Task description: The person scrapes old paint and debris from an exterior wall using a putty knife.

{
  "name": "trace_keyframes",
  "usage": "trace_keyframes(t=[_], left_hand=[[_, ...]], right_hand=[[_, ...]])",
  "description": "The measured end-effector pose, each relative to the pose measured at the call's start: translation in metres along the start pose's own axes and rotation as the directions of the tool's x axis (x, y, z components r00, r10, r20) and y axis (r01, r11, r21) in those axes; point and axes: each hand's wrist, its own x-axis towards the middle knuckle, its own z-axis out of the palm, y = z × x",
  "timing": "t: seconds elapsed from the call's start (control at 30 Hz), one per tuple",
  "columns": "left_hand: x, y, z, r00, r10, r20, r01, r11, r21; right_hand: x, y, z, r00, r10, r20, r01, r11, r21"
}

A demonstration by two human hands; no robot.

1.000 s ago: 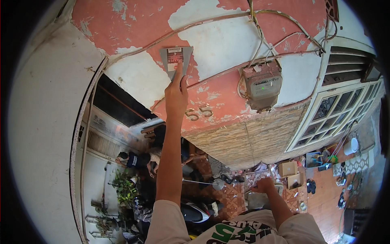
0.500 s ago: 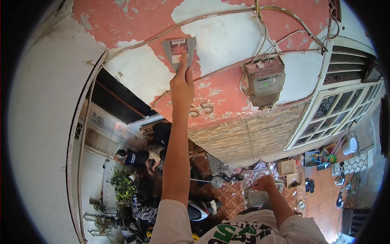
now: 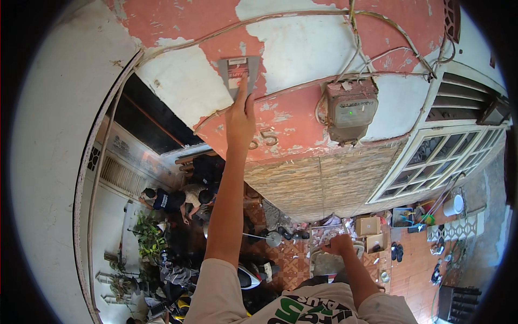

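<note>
High on the wall, my left hand (image 3: 240, 121) grips a wide scraper (image 3: 235, 86) with a grey trapezoid blade and a red and white label. Its index finger is stretched along the label, and the blade lies against a patch of peeling pink paint (image 3: 226, 46). Bare white areas (image 3: 291, 51) show on both sides of that patch. Lower down at the right, my right hand (image 3: 340, 245) is closed in a fist in front of my body. Whatever its fingers may hold is hidden.
Cables (image 3: 280, 18) cross the wall above and below the scraper. An electricity meter (image 3: 352, 110) sticks out to the right. Far below, people (image 3: 170, 200) crouch beside plants (image 3: 150, 233); a motorbike (image 3: 248, 278) and cardboard boxes (image 3: 368, 226) stand on the tiled floor.
The scraper has slid a little down the wall in my left hand, away from the upper cable. My view has shifted slightly. The right hand stays closed.
</note>
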Motion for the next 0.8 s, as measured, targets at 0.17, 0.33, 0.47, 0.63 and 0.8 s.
trace_keyframes(t=[0.17,0.33,0.47,0.63,0.8], left_hand=[[0.011,0.003,0.008,0.997,-0.027,0.068,0.023,0.998,0.066],[0.057,0.033,0.030,0.990,-0.140,-0.006,0.137,0.978,-0.155],[0.037,0.046,0.023,0.954,-0.287,0.082,0.297,0.939,-0.173],[0.006,0.020,0.021,0.983,-0.179,0.041,0.181,0.982,-0.046],[0.022,0.027,0.021,0.982,-0.184,0.034,0.186,0.981,-0.056]], right_hand=[[-0.002,0.008,0.005,0.999,-0.030,-0.040,0.030,0.999,0.012],[0.001,0.005,0.006,0.996,-0.035,-0.078,0.037,0.999,0.026],[0.002,0.007,-0.001,1.000,-0.020,-0.005,0.020,1.000,-0.011],[0.004,0.008,0.004,1.000,-0.027,-0.004,0.027,0.999,0.026],[0.004,0.006,0.004,0.999,-0.039,-0.019,0.039,0.999,0.006]])
